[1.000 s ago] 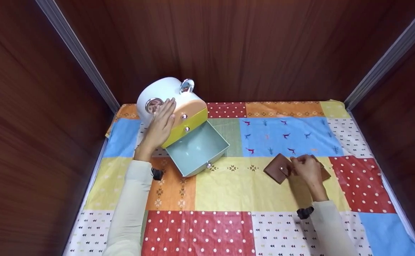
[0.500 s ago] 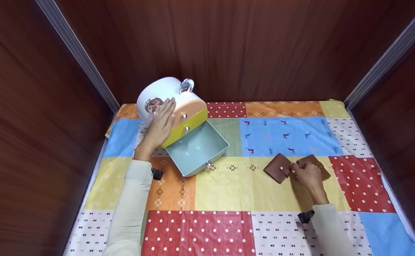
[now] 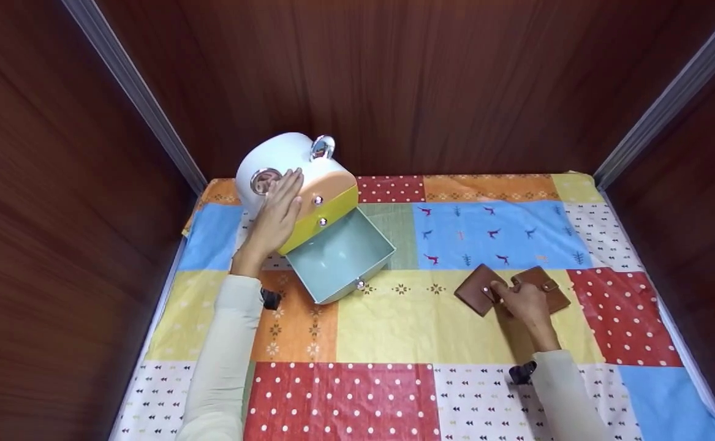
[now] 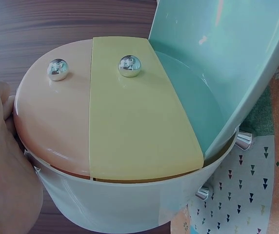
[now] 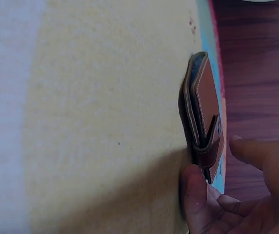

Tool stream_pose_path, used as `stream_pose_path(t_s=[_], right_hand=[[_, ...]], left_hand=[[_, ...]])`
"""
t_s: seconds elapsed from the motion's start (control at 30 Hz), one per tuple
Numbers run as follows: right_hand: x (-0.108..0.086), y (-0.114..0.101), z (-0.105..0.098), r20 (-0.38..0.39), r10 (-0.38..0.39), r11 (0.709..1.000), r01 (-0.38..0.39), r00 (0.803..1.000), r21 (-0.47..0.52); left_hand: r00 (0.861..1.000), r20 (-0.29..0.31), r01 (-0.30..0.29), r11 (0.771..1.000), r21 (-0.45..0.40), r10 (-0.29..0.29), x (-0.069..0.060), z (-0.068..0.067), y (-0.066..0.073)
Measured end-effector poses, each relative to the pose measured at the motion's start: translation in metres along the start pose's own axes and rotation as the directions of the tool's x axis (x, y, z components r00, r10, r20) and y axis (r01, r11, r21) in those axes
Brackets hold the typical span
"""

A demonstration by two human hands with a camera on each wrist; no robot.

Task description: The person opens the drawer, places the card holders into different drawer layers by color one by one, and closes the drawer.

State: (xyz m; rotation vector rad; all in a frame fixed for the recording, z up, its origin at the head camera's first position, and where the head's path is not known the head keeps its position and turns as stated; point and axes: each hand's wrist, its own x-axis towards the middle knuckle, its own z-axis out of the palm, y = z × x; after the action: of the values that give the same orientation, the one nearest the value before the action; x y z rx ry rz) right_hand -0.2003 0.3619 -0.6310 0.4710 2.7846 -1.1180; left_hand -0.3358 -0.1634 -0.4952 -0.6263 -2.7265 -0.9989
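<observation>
Left hand (image 3: 276, 211) straight-fingered against white drawer cabinet (image 3: 283, 154), far left, gripping nothing. Right hand (image 3: 525, 301): thumb and index parted about left snap-strap wallet (image 3: 475, 293), right side, no hold. Shallow pinch could drop it; knuckles could knock neighbouring wallet (image 3: 540, 277).

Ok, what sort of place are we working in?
Probably a walled work booth: dark brown wood-grain panels on three sides, grey metal corner strips, and a multicoloured patchwork-print cloth spread between them.

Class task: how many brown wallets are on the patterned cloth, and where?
2. The first wallet lies by the right hand, nearer the open drawer; the second wallet lies farther right, partly hidden by that hand.
</observation>
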Motion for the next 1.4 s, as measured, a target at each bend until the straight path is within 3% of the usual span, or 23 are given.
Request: stream_pose_path(t_s=[0.3,0.6,1.03,1.4], right_hand=[[0.003,-0.003,0.005,-0.005,-0.005,0.998,0.005,1.0,-0.059],[0.004,-0.001,0.004,0.055,0.038,0.999,-0.038,0.998,0.007],[0.007,-0.013,0.011,0.078,0.113,0.991,-0.107,0.99,-0.087],[0.011,-0.018,0.012,0.062,0.096,0.995,-0.097,0.993,0.01]], left_hand=[[0.999,-0.011,-0.045,0.999,-0.004,0.045,0.001,0.0,0.0],[0.999,0.026,-0.02,0.999,0.044,0.019,0.001,0.0,0.002],[0.999,0.029,-0.028,0.993,0.113,0.025,-0.002,-0.001,0.003],[0.998,0.039,-0.045,0.985,0.164,0.039,0.0,-0.004,0.003]])
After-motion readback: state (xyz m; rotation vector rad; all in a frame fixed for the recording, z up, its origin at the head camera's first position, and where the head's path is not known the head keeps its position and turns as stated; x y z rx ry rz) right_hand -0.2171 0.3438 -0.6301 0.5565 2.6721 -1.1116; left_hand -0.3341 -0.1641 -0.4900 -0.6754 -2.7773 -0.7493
